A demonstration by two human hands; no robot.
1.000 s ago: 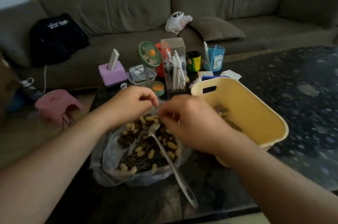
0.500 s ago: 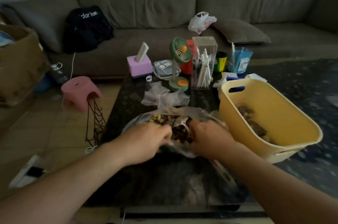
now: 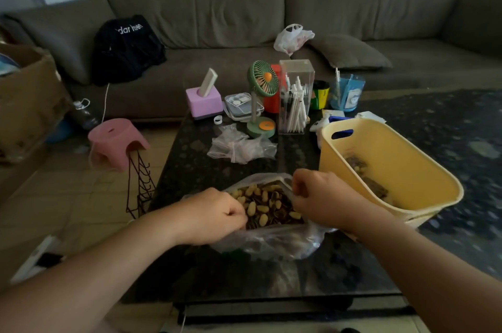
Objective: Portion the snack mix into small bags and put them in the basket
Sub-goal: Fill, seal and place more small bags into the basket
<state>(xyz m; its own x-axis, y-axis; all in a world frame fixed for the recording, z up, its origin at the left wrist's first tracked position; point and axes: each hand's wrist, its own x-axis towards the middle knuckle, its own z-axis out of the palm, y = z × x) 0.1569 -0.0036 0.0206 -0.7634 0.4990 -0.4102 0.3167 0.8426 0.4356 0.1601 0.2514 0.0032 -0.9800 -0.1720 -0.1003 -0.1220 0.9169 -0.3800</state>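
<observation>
1. Dark, speckled stone-look coffee table (image 3: 190,159), glossy, in a dim living room; tiled floor to the left, dark patterned rug to the right.
2. Behind the table, a long grey-brown sofa (image 3: 217,20) carrying a black bag (image 3: 125,47) with white lettering, a white plastic carrier bag (image 3: 292,38) and one loose cushion (image 3: 347,53).
3. On the floor at left: one pink stool (image 3: 116,139), a black wire rack (image 3: 140,186) leaning by the table's corner, a cardboard box (image 3: 27,99).
4. Along the table's far edge: pink tissue box (image 3: 203,100), small green desk fan (image 3: 262,82), clear acrylic box of white pens (image 3: 296,96), blue cup (image 3: 347,93).
5. Snack mix (image 3: 267,206): pale peanuts among dark striped seeds, heaped in a large, crumpled clear plastic bag (image 3: 285,244) at the near middle of the table, mouth spread wide.
6. Left hand (image 3: 214,214) curled, gripping the bag's left rim; right hand (image 3: 323,198) with fingers bent, pinching the right rim. Both touching the plastic, pulling the opening apart.
7. Small pile of empty clear small bags (image 3: 239,145) beyond the mix, near the fan's base; exact number not countable.
8. One yellow plastic basket (image 3: 407,169) just right of the big bag, tilted, with filled portions at its bottom, count unclear.
9. Two hands, one basket, one big bag.
</observation>
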